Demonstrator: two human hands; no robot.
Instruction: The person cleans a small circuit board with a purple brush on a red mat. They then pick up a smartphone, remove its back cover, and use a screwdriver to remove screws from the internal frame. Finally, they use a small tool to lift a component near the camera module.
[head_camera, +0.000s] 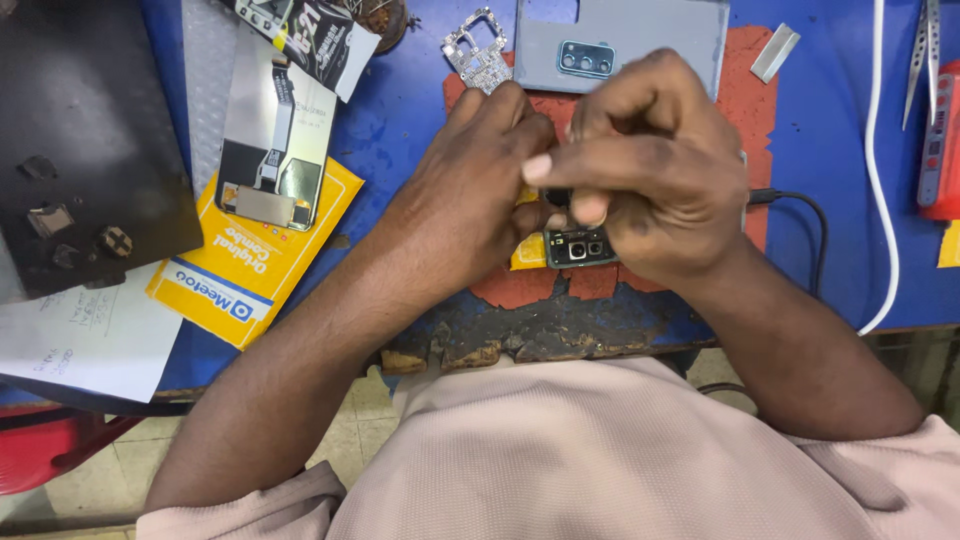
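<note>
Hands at centre of a blue workbench (420, 120), both over an opened phone (580, 247) that lies on a worn red mat (745, 80). Left hand (470, 200): fingers curled, tips pressed against the phone's upper edge, steadying it; what the fingertips pinch cannot be told. Right hand (650, 170): fingers clenched, thumb and forefinger closed on a small dark part (558, 197) just above the phone's camera cluster; the part is mostly hidden. Phone: only its lower end with lens openings shows beneath the hands. Grey back cover (640, 30) with camera bump: beyond the hands, on the mat. Metal shield frame (482, 50): just beside the cover, to its left. Replacement screen (275, 140) with flex cable: far left, resting on a yellow box (240, 280). Black cable (800, 205): runs in from the right toward the phone. White cable (885, 180), tweezers (925, 50): right edge, well apart from the hands. White paper (90, 340): lower left.
</note>
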